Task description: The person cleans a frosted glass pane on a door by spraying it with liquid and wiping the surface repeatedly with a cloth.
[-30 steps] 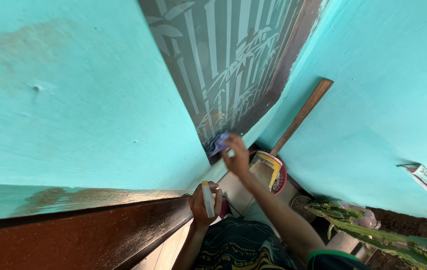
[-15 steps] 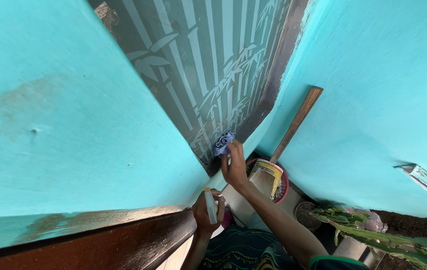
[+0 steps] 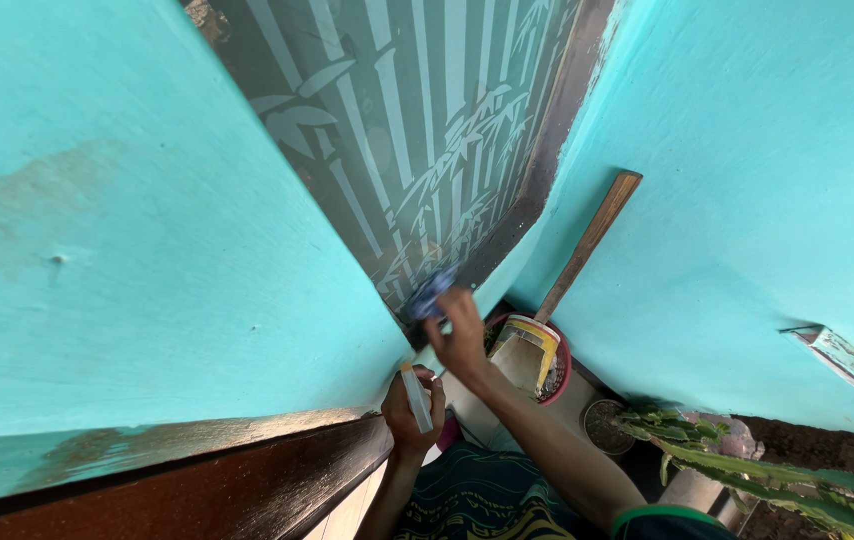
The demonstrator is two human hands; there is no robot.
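Turquoise walls point(image 3: 127, 230) fill most of the view, one broad on the left and another on the right point(image 3: 747, 200). Between them stands a tall pane of frosted glass point(image 3: 427, 120) with a pale bamboo pattern, set in a dark wooden frame point(image 3: 557, 130). Along the near left runs a dark brown wooden rail point(image 3: 197, 480), glossy on top.

A long wooden handle point(image 3: 587, 245) leans against the right wall; its lower end goes down into a red bucket point(image 3: 559, 360) on the floor, where a yellow and white container point(image 3: 532, 345) sits. Near right of the bucket, spiky green cactus stems point(image 3: 777, 475) stretch out beside a small dark pot point(image 3: 607, 425).

The person's right hand point(image 3: 462, 335) reaches to the foot of the glass pane and presses a small blue cloth point(image 3: 429, 297) against the lowest part of it — the fingers are closed over the cloth, and both are blurred. The cloth sits just at the pane's bottom corner, touching the glass next to the left wall.

The left hand point(image 3: 409, 410) is nearer, just by the end of the brown rail — it is wrapped around a slim white bottle with a yellow tip point(image 3: 415, 395), held roughly upright. Below the arms shows dark patterned clothing point(image 3: 477, 500).
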